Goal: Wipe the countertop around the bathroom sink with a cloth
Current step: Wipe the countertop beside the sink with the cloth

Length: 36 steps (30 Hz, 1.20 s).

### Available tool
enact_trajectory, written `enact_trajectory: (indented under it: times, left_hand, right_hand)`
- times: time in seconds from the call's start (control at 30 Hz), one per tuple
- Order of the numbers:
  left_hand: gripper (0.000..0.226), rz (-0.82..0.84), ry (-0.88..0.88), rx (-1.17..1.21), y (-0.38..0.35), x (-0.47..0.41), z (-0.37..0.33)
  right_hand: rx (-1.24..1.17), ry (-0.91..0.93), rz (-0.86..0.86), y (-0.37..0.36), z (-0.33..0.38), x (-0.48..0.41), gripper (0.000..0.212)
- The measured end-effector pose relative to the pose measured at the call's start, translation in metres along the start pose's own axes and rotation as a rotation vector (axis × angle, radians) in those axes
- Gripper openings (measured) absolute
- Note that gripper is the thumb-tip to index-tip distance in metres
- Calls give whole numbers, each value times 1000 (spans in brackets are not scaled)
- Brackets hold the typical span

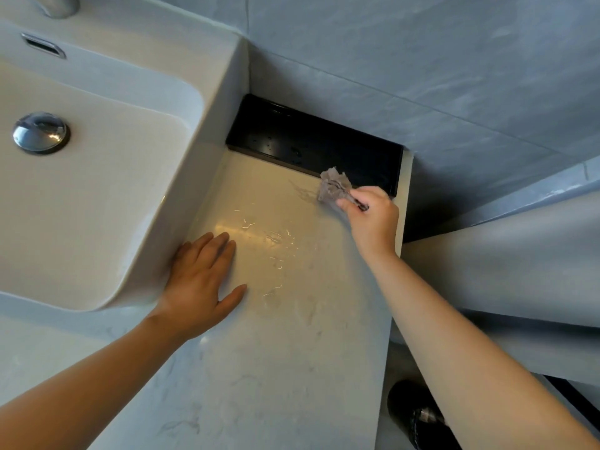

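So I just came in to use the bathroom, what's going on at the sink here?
A person is wiping the countertop beside the sink. The right hand pinches a small crumpled cloth and presses it to the counter at the back, right by the edge of a black tray against the wall. The left hand lies flat on the counter next to the sink. Wet streaks shine between the two hands.

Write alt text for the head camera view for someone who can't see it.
A person's right hand presses a crumpled grey cloth onto a pale countertop beside a black tray at the wall. The left hand rests flat on the wet counter against the side of a white sink with a chrome drain plug.
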<state>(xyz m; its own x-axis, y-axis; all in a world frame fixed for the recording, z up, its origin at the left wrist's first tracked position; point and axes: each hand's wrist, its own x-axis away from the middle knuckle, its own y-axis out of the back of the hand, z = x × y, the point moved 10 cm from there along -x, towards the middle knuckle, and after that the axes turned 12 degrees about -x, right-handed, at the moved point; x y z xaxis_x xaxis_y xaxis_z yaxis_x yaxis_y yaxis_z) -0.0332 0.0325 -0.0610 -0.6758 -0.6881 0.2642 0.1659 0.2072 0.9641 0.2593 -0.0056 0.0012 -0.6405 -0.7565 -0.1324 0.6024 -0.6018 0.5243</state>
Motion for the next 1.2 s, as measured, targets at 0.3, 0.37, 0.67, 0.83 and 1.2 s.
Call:
enact_trajectory:
  times: [0.3,0.37,0.67,0.83,1.2]
  left_hand:
    - [84,-20,11,22,1,2,-1]
    - [83,-24,14,28,2,1,-1]
    - [76,-69,47,126,5,20,5]
    - [72,-49,93,110,3,45,6]
    - [73,-46,87,56,-11,48,9]
  right_hand:
    - [81,88,-22,-29,-13,-4,26]
    - [73,81,-3,-34,-10,1,27]
    - [57,124,83,-52,6,67,26]
    - [0,50,215,-65,9,107,25]
    - [-10,71,126,-53,39,4,24]
